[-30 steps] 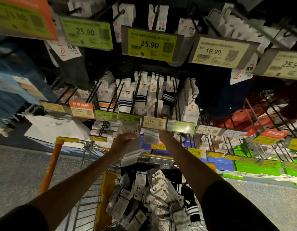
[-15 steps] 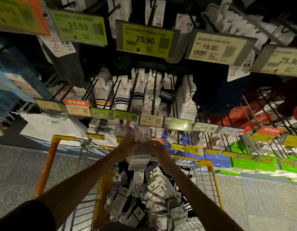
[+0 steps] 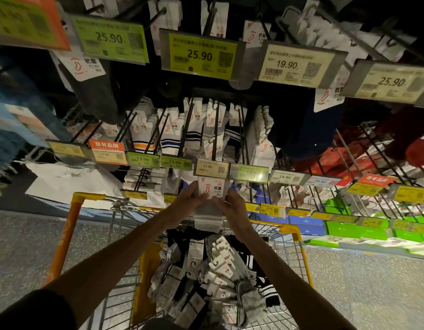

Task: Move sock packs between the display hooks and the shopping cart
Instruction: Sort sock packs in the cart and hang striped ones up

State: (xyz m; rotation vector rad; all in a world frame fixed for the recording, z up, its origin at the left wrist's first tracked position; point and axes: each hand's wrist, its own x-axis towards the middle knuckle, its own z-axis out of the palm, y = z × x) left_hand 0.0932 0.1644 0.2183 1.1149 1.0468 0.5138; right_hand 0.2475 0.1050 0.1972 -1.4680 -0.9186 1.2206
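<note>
Pinching grey sock pack (image 3: 209, 219), white card header (image 3: 212, 188), left hand (image 3: 186, 203) and right hand (image 3: 235, 208)

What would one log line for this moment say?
actor: person | left hand: holds grey sock pack | right hand: holds same pack | pack: just below 13.90 price tag, above shopping cart

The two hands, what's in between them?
A grey sock pack, pinched by the left hand and the right hand; the head view shows it.
</note>
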